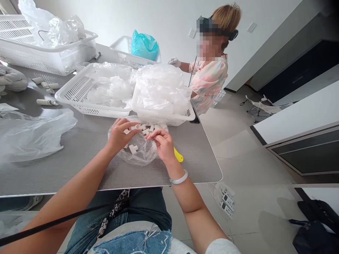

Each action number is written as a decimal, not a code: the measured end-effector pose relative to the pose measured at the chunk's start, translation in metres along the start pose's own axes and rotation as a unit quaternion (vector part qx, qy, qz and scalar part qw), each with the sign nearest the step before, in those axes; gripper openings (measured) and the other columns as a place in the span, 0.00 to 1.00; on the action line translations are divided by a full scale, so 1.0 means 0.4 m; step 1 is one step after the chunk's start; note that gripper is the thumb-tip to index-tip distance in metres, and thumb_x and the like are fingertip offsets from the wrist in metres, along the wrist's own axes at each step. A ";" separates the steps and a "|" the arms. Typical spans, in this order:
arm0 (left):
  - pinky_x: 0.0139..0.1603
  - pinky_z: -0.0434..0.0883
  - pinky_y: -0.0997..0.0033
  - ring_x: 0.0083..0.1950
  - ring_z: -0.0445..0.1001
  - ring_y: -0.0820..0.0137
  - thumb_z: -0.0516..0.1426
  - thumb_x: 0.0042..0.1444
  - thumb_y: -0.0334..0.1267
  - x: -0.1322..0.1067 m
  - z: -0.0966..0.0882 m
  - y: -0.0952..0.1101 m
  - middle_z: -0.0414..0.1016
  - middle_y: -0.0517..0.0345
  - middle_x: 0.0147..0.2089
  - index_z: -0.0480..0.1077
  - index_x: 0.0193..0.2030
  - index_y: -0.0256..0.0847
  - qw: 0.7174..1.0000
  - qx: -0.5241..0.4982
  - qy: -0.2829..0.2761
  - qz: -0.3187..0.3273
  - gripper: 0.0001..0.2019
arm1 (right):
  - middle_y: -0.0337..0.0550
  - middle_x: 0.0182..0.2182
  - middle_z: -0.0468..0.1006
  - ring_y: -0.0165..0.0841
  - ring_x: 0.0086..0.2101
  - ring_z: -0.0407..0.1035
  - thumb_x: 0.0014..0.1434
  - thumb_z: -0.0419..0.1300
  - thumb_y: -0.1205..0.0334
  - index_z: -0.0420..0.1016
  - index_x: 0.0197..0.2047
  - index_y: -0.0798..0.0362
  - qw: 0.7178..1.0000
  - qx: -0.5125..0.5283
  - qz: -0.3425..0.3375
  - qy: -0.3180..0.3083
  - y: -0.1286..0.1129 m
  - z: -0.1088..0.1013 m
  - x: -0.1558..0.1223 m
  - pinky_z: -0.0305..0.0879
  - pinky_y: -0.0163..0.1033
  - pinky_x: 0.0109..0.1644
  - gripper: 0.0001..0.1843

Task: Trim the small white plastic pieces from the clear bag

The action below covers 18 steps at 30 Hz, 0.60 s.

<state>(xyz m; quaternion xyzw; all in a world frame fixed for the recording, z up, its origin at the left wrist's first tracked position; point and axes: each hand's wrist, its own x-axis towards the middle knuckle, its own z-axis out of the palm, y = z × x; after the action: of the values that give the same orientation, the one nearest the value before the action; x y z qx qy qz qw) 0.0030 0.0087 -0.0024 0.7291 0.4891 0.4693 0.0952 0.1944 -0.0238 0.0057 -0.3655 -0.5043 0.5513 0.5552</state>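
My left hand (120,134) has its thumb and fingers closed round a white plastic pipe fitting (136,127), over a clear plastic bag (141,158). My right hand (162,143) is pinched beside it, fingertips together; whatever they hold is too small to make out. Several more white pipe fittings (146,132) lie in a heap on the bag behind my fingers. One T-shaped fitting (133,149) rests apart on the bag, between my hands and nearer to me. A yellow handle (178,155) sticks out by my right wrist, its other end hidden.
White baskets (103,112) (169,121) full of clear bags stand just behind my hands. Another basket (66,60) is at far left; a turquoise bag (145,46) sits in one at the back. Loose fittings (47,102) and a plastic sheet (34,137) lie left. A co-worker (209,81) stands beyond the table.
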 end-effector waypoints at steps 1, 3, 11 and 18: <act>0.45 0.72 0.62 0.39 0.73 0.63 0.64 0.58 0.48 -0.001 -0.004 0.010 0.76 0.58 0.34 0.82 0.44 0.47 0.998 -0.043 -0.020 -0.028 0.11 | 0.38 0.27 0.80 0.36 0.37 0.78 0.57 0.55 0.60 0.72 0.32 0.48 0.997 -0.065 -0.024 0.025 0.004 0.001 -0.002 0.72 0.47 0.52 0.05; 0.46 0.73 0.62 0.41 0.76 0.62 0.64 0.56 0.52 -0.003 -0.009 0.029 0.79 0.56 0.38 0.82 0.44 0.46 0.989 -0.119 -0.063 -0.068 0.15 | 0.41 0.34 0.82 0.36 0.41 0.77 0.61 0.55 0.59 0.74 0.40 0.48 0.975 -0.201 -0.081 0.044 0.011 0.005 -0.005 0.71 0.46 0.54 0.08; 0.44 0.74 0.58 0.41 0.76 0.60 0.66 0.54 0.55 -0.007 -0.017 0.055 0.80 0.52 0.37 0.79 0.39 0.44 0.974 -0.204 -0.094 -0.025 0.16 | 0.47 0.47 0.82 0.39 0.49 0.76 0.70 0.54 0.52 0.75 0.53 0.48 0.922 -0.358 -0.132 -0.067 0.032 0.005 -0.006 0.70 0.45 0.57 0.15; 0.41 0.73 0.59 0.37 0.75 0.62 0.64 0.58 0.51 -0.004 -0.016 0.059 0.77 0.54 0.33 0.79 0.38 0.45 0.973 -0.205 -0.095 0.040 0.13 | 0.48 0.49 0.81 0.38 0.49 0.75 0.69 0.54 0.53 0.73 0.56 0.49 0.940 -0.309 -0.117 -0.084 0.032 0.003 -0.010 0.71 0.43 0.56 0.17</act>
<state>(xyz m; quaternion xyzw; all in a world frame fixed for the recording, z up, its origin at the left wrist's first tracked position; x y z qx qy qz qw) 0.0126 -0.0064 0.0142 0.7539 0.3423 0.4917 0.2695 0.1905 -0.0262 -0.0068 -0.4098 -0.7338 0.3282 0.4311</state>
